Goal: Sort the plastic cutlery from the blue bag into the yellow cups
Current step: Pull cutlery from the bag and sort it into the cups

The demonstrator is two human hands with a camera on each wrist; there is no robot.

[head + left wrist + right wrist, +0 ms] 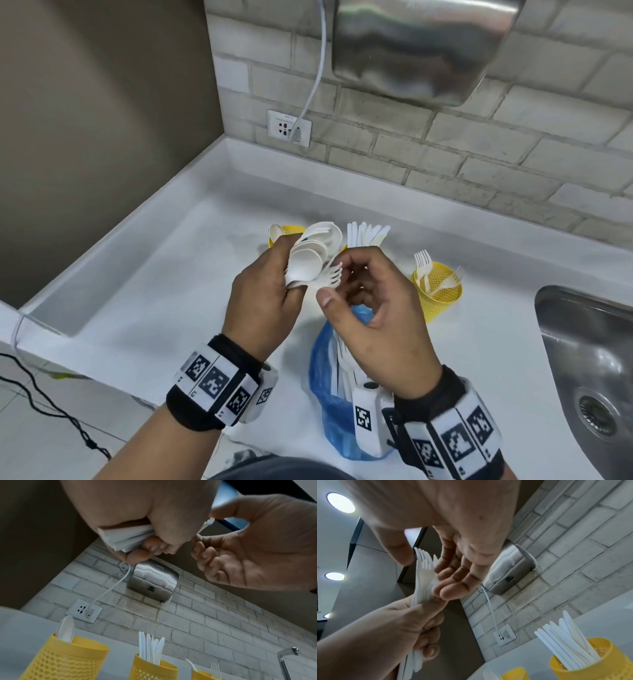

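My left hand (263, 298) grips a bundle of white plastic spoons and forks (308, 260) by the handles, above the counter. My right hand (363, 301) pinches one fork (330, 278) of that bundle at its head, thumb on the tines and fingertips at the neck, as the right wrist view shows around the fork (423, 563). Behind the hands stand three yellow cups: the left cup (289, 233) holds a spoon, the middle one is mostly hidden with knives (366, 234) sticking up, the right cup (440, 291) holds forks. The blue bag (325, 387) lies below my right wrist with cutlery inside.
A steel sink (589, 359) is sunk into the white counter (171, 274) at the right. A steel hand dryer (421, 48) hangs on the brick wall, its cord running to a socket (289, 128). A black cable (51, 404) trails over the floor at the left.
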